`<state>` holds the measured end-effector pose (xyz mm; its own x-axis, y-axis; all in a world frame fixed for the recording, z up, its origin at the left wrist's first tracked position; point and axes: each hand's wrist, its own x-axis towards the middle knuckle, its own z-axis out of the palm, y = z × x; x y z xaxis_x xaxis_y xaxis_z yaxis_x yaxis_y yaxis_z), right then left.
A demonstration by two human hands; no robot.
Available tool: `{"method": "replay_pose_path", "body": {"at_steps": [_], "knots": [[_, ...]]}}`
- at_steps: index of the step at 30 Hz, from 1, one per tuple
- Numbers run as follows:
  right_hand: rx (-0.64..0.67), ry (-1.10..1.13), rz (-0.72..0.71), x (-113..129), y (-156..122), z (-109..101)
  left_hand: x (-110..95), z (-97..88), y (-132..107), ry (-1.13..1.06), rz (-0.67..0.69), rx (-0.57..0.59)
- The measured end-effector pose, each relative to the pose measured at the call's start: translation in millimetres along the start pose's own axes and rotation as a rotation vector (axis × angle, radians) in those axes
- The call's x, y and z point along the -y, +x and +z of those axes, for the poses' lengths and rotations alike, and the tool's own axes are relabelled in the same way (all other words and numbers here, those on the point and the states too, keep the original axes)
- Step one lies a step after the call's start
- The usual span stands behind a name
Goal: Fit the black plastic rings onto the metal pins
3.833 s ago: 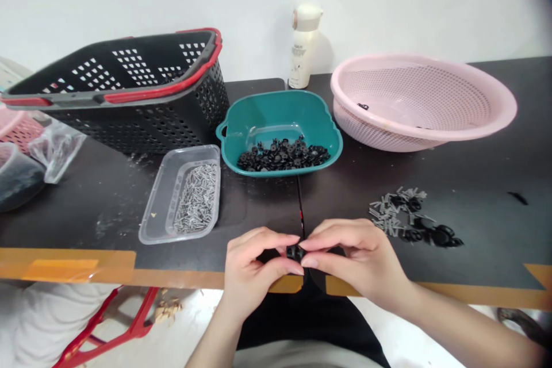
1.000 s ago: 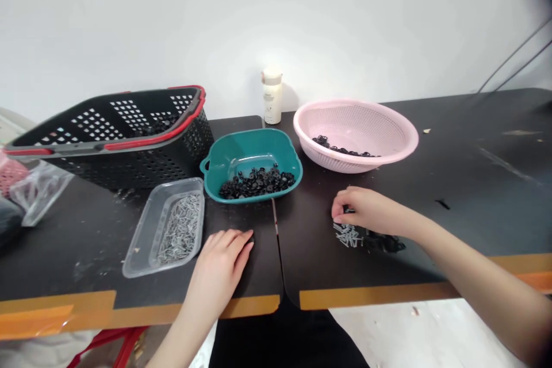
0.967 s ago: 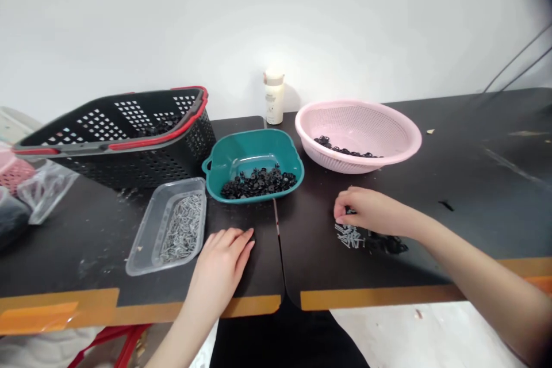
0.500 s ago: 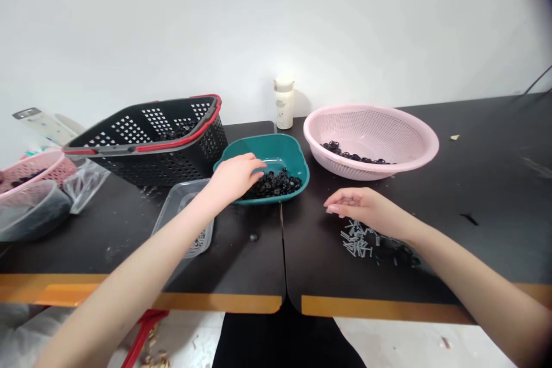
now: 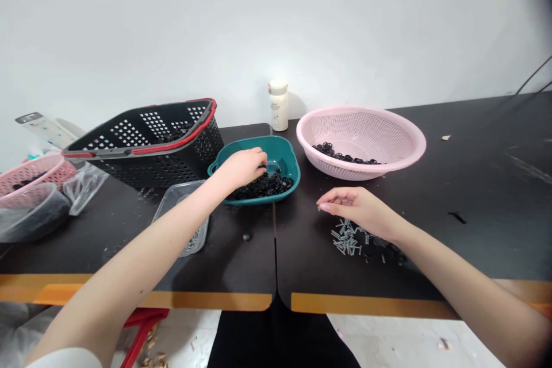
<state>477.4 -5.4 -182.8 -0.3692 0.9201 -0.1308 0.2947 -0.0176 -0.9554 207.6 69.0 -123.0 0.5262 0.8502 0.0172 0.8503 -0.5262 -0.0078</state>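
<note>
Over the teal basin [image 5: 296, 175], my left hand [image 5: 246, 167] reaches down toward a heap of small black plastic parts [image 5: 269, 185]. Its fingers are bent, with a gap between thumb and forefinger, and nothing shows between them. My right hand [image 5: 356, 207] hovers above the right part of the table, thumb and forefinger pinched. A tiny bit of something shows at those fingertips, too small to name. Below that hand lies a loose pile of thin metal screws or pins [image 5: 346, 238], with dark parts [image 5: 394, 253] partly hidden under the wrist.
A pink colander [image 5: 409, 155] holding black parts stands at right. At left are a black basket [image 5: 172, 167] with red rims, a clear tub [image 5: 166, 204] of metal pieces and other bowls. A white bottle [image 5: 279, 106] stands by the wall. Orange tape [image 5: 207, 301] edges the table.
My left hand's fingers have bent further down over the basin. My right hand keeps its pinch above the metal pieces. The whole view has shifted slightly.
</note>
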Motion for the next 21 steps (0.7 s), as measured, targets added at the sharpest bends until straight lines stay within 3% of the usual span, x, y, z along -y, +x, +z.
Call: {"method": "replay_pose_path", "body": {"at_steps": [7, 15, 21], "knots": [[0.003, -0.021, 0.043, -7, 9, 3, 8, -4.4, -29, -0.062, -0.1, -0.07], [-0.022, -0.06, 0.024, -10, 18, 8, 22, 10.3, -30, -0.135, -0.093, -0.069], [-0.016, -0.098, 0.012, 7, 13, 15, 26, 17.0, -34, -0.198, -0.115, -0.087]]}}
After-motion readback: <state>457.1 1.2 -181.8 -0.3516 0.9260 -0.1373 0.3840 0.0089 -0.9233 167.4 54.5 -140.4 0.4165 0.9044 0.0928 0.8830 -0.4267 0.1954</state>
